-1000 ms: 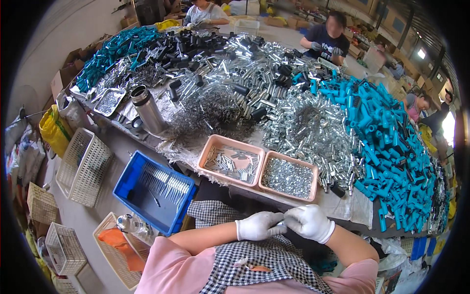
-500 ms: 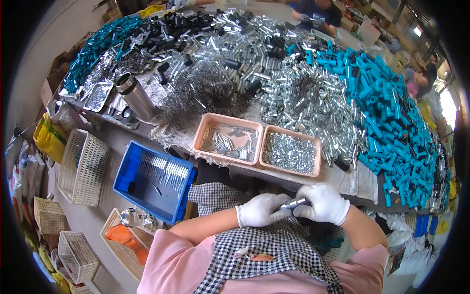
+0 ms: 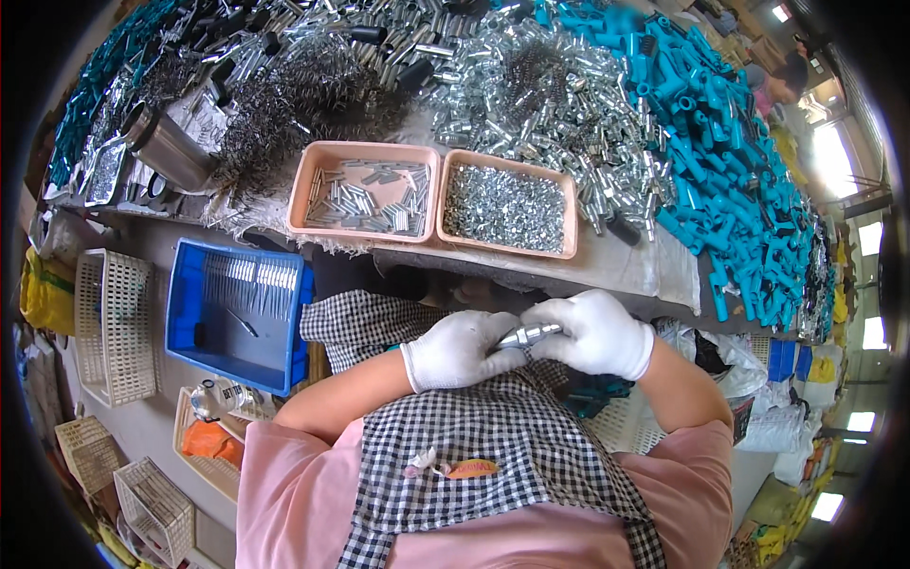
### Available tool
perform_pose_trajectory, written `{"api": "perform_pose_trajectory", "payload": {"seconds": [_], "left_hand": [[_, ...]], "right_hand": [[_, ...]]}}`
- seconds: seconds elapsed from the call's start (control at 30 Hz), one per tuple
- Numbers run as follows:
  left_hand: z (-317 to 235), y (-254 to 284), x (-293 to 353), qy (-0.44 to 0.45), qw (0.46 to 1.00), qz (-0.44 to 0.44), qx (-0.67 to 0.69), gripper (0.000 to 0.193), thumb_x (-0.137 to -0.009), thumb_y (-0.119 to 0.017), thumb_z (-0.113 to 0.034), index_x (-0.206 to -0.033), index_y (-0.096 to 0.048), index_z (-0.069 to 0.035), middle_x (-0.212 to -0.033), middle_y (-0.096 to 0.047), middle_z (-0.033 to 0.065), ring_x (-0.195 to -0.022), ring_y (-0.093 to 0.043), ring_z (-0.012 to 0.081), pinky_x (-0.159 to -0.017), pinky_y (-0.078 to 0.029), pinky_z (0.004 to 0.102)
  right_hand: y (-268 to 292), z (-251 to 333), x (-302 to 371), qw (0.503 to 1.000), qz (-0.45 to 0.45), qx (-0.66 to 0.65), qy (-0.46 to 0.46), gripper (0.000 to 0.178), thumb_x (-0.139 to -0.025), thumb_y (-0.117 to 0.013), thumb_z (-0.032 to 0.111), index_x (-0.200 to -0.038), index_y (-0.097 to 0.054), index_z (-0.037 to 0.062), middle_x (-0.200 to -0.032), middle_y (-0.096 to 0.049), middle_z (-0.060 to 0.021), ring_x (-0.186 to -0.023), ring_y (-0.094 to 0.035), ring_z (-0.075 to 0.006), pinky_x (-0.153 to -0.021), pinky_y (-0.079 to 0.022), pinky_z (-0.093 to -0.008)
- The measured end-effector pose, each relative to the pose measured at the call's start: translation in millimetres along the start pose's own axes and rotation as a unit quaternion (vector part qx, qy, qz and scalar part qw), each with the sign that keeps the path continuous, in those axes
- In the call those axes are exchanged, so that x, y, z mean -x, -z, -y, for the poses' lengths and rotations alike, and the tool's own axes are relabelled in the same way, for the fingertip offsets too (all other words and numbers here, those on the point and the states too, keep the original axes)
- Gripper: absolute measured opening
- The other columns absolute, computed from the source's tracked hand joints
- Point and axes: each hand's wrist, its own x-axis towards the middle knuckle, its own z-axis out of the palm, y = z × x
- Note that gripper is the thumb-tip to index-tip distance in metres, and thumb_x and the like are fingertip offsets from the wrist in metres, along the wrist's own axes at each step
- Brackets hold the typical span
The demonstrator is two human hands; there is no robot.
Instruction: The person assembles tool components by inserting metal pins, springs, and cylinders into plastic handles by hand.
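Observation:
My left hand (image 3: 460, 351), in a white glove, is closed on one end of a shiny metal cylindrical part (image 3: 529, 336). The fingers of my right hand (image 3: 599, 334), gloved too, wrap round its other end. Both hands meet in front of my checked apron, just short of the table edge. Beyond them stand two pink trays: the left tray (image 3: 301, 194) holds short metal pins, and small metal pieces fill the right tray (image 3: 573, 223). My fingers cover much of the part.
Heaped on the table are dark springs (image 3: 294, 104), metal tubes (image 3: 493, 90) and teal plastic handles (image 3: 701, 123). A steel flask (image 3: 171, 150) leans at the left. Lower left, a blue bin (image 3: 223, 343) holds slim metal pieces, near white baskets (image 3: 114, 365).
The view has tilted, so the table and trays sit higher and further left. Both hands still hold the metal part, which now shows a shinier side.

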Motion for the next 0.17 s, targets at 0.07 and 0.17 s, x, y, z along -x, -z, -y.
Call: {"api": "perform_pose_trajectory", "payload": {"seconds": [0.07, 0.17], "left_hand": [[1.2, -2.9, 2.9, -0.013, 1.000, -0.005, 0.006, 0.035, -0.091, -0.067, -0.035, -0.101, -0.060, -0.003, -0.082, -0.066, 0.0196, -0.079, -0.065, 0.0388, -0.069, -0.051, 0.0466], [2.7, -3.0, 5.7, -0.009, 0.999, -0.034, 0.009, 0.037, -0.089, -0.070, -0.037, -0.102, -0.061, -0.004, -0.084, -0.067, 0.0198, -0.080, -0.065, 0.0388, -0.070, -0.051, 0.0463]], "right_hand": [[5.9, -10.6, 2.6, 0.994, 0.086, 0.039, -0.048, 0.059, -0.091, -0.054, 0.064, -0.106, -0.067, 0.0085, -0.082, -0.070, -0.0145, -0.072, -0.068, -0.0359, -0.062, -0.053, -0.0405], [4.3, 1.8, 9.7, 0.993, -0.105, 0.049, 0.016, 0.071, -0.083, -0.055, 0.075, -0.107, -0.068, 0.0097, -0.083, -0.071, -0.0149, -0.072, -0.069, -0.0337, -0.063, -0.053, -0.0412]]}}
